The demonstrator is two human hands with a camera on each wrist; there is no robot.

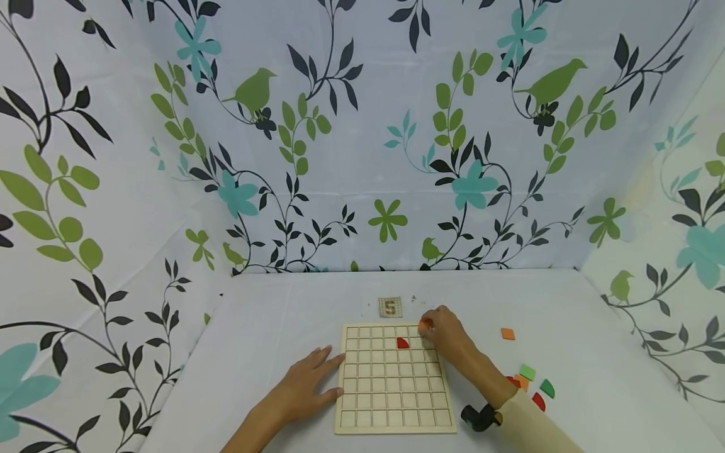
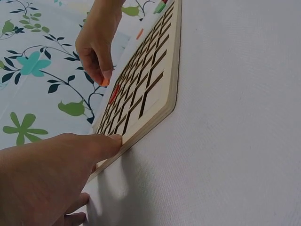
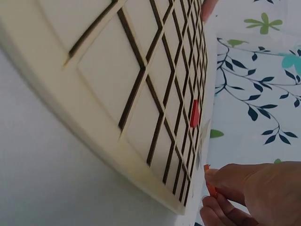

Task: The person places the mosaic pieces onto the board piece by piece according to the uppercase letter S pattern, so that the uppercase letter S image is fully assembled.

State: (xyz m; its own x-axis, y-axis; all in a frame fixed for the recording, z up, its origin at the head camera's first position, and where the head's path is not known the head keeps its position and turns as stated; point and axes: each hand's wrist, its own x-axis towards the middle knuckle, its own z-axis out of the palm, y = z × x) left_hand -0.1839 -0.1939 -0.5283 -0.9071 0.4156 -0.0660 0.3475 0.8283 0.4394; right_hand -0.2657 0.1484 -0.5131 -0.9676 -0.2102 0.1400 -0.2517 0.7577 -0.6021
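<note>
A wooden grid board lies flat on the white table. My left hand rests along its left edge, fingers spread; in the left wrist view the thumb touches the rim. Over the board's far right corner, my right hand pinches a small orange tile between thumb and fingertips. In the left wrist view this orange tile hangs just above the grid. A red quarter-circle tile sits in a cell of the second row from the far edge.
Behind the board lies a small card with a brown figure on it. One orange tile lies alone at the right. Nearer are several loose tiles, including a light green one and a green quarter-circle. A patterned curtain hangs behind.
</note>
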